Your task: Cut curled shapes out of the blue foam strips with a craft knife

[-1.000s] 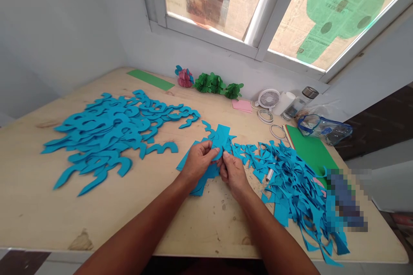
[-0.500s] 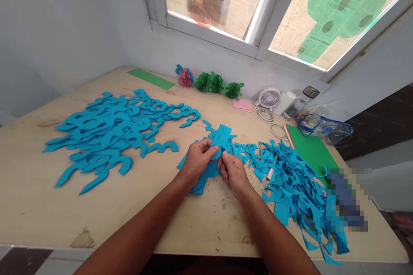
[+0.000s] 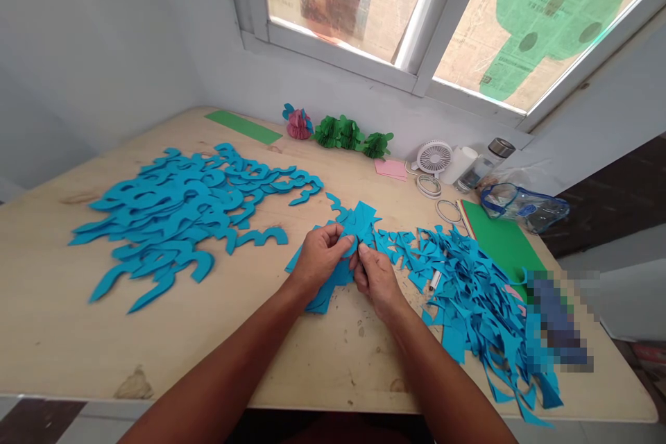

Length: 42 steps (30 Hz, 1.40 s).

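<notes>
Between thumb and fingers, my left hand [image 3: 323, 255] pinches a piece of blue paper [image 3: 363, 217] above the table. My right hand [image 3: 375, 276] is closed at the lower right edge of that piece, its thumb and fingertips close together. Whatever lies inside its curled fingers is hidden. Under both hands lie more flat blue paper pieces [image 3: 320, 302]. A large heap of wavy blue paper cutouts [image 3: 171, 205] covers the table's left side. To the right of my right hand spreads a pile of blue paper scraps [image 3: 468, 291], with a white pen [image 3: 435, 281] among them.
Green paper sheets [image 3: 504, 239] and a clear pouch [image 3: 525, 208] lie at the right. Along the back stand folded green paper ornaments [image 3: 346, 134], a small fan [image 3: 434, 157] and a bottle [image 3: 479, 170]. Tape rolls [image 3: 429, 186] lie near the fan. A blurred patch [image 3: 562, 322] covers the right edge.
The held blue paper has shifted and turned slightly between my fingers. Both hands remain in nearly the same place.
</notes>
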Each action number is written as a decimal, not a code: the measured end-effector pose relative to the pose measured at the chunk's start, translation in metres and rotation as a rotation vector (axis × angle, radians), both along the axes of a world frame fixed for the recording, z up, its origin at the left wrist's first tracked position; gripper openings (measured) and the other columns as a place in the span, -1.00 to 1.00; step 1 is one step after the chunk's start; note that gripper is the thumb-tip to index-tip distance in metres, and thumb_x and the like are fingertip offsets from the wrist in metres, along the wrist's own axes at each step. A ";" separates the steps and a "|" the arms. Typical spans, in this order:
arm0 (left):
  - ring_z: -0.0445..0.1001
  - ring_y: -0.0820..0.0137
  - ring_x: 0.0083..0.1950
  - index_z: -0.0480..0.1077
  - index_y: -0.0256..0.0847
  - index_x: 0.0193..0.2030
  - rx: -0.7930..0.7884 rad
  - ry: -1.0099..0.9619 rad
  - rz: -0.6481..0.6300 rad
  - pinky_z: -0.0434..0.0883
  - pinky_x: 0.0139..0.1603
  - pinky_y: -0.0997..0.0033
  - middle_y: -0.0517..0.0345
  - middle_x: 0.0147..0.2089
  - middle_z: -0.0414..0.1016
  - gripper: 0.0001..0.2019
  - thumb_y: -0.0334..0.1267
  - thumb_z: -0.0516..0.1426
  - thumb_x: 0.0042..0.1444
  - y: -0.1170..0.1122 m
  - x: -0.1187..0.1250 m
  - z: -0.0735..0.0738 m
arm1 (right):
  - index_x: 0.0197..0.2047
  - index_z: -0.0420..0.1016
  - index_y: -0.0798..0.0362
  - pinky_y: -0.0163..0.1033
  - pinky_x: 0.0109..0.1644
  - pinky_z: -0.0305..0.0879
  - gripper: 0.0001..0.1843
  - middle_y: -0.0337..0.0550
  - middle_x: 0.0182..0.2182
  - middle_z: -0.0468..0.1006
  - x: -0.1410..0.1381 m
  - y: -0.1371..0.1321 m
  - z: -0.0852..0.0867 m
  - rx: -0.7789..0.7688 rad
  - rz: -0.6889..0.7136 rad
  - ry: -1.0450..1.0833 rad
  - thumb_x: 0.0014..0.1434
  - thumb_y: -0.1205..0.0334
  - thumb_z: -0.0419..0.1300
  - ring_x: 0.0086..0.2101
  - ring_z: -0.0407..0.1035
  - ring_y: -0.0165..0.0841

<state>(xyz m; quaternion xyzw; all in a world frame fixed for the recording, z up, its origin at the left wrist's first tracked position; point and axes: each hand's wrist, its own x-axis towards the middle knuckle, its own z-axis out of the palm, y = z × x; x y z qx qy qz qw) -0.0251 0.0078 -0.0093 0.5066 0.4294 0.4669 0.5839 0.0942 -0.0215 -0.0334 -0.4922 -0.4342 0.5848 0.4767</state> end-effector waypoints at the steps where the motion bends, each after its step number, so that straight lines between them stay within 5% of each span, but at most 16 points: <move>1: 0.29 0.47 -0.57 0.22 -0.19 -0.61 0.003 0.003 0.000 0.30 -0.46 0.47 0.28 -0.68 0.30 -0.77 -0.16 0.11 -0.04 0.000 0.000 0.000 | -0.55 0.33 0.09 -0.36 -0.69 -0.27 -0.48 -0.43 -0.84 0.12 0.000 0.000 0.000 -0.001 0.002 0.001 0.05 -0.25 0.11 -0.78 -0.13 -0.56; 20: 0.24 0.48 -0.55 0.23 -0.21 -0.60 0.049 0.040 0.001 0.20 -0.50 0.47 0.28 -0.65 0.26 -0.75 -0.16 0.14 -0.04 0.007 -0.002 -0.019 | -0.54 0.34 0.09 -0.37 -0.72 -0.26 -0.49 -0.44 -0.85 0.10 0.000 0.000 -0.001 -0.027 0.014 0.048 0.06 -0.23 0.12 -0.79 -0.12 -0.57; 42: 0.22 0.49 -0.55 0.25 -0.21 -0.61 0.026 0.011 0.028 0.20 -0.50 0.47 0.28 -0.64 0.26 -0.76 -0.16 0.17 -0.07 0.005 -0.003 -0.014 | -0.56 0.31 0.08 -0.34 -0.70 -0.31 -0.48 -0.45 -0.86 0.09 0.002 0.001 0.001 -0.034 0.010 -0.009 0.01 -0.25 0.13 -0.80 -0.15 -0.58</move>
